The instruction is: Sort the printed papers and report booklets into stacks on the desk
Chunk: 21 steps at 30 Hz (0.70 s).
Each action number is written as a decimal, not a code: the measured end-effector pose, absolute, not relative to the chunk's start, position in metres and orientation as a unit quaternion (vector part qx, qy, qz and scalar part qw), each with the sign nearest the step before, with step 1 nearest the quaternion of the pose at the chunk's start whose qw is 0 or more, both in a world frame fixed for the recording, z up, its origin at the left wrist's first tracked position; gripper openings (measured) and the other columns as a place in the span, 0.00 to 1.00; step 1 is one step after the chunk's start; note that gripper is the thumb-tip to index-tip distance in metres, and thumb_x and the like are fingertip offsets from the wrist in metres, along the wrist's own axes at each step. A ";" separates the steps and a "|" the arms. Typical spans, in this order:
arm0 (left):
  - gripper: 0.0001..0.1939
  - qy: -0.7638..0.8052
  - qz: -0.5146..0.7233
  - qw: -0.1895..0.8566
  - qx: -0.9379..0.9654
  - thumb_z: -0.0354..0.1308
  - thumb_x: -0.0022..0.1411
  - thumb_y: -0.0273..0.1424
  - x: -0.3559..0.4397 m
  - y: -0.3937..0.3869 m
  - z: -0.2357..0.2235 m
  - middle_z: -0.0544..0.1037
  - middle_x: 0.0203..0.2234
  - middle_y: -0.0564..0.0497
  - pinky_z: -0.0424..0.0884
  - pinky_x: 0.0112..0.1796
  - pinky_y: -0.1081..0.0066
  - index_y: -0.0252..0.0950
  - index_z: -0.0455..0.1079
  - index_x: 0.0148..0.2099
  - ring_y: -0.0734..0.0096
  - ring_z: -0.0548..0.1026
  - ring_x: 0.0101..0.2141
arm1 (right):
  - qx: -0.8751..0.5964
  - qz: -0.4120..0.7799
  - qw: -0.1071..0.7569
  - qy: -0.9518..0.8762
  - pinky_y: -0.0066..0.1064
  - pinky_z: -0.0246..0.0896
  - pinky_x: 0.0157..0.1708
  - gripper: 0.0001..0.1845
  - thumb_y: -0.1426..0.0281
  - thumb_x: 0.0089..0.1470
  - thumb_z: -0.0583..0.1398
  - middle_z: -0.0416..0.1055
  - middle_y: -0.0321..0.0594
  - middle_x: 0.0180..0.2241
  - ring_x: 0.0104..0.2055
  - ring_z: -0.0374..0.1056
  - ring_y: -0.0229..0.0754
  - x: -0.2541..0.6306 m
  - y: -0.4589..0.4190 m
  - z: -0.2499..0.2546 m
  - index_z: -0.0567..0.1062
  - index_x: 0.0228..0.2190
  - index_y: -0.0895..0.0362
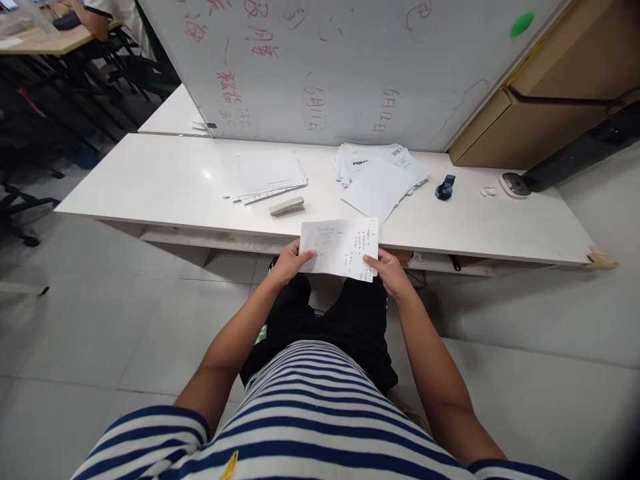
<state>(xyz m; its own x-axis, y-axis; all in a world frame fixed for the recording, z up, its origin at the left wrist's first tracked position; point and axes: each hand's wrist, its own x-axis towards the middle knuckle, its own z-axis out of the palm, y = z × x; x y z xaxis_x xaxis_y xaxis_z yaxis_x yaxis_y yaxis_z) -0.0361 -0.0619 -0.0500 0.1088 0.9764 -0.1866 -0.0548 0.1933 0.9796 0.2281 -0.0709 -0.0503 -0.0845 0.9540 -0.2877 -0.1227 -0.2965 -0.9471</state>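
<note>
Printed sheets of paper [330, 257] are held level in front of me, just off the table's front edge. My left hand [291, 262] pinches their left edge, thumb on top. At the right edge my right hand [393, 272] grips them the same way. How many sheets there are I cannot tell. Beyond the left hand, a beige stapler [287, 207] lies on the white table [170, 180]. Behind it is a loose stack of paper [265, 175]. Farther right, a fanned pile of papers [380, 183] spreads over the tabletop.
A whiteboard [350, 73] with red writing stands along the table's back. At the right are a dark blue object [445, 187], a small white item [487, 191] and cardboard boxes [505, 130]. A person's arm [93, 19] shows at another desk, upper left.
</note>
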 end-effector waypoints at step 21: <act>0.17 0.556 0.500 0.371 0.550 0.58 0.58 0.43 -0.014 -0.018 -0.025 0.80 0.37 0.47 0.70 0.43 0.62 0.33 0.74 0.41 0.56 0.76 0.41 | -0.598 0.382 0.486 -0.510 0.43 0.57 0.57 0.22 0.57 0.51 0.60 0.74 0.48 0.47 0.54 0.67 0.51 0.165 -0.032 -0.018 0.76 0.42 0.59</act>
<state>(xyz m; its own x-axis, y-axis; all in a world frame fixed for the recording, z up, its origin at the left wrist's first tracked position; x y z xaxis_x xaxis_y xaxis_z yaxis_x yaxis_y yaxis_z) -0.0145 -0.0175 -0.0249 -0.1196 0.9833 0.1372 0.2407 -0.1053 0.9649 0.1651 -0.0319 -0.0177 0.1867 0.9816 0.0390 0.2379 -0.0067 -0.9713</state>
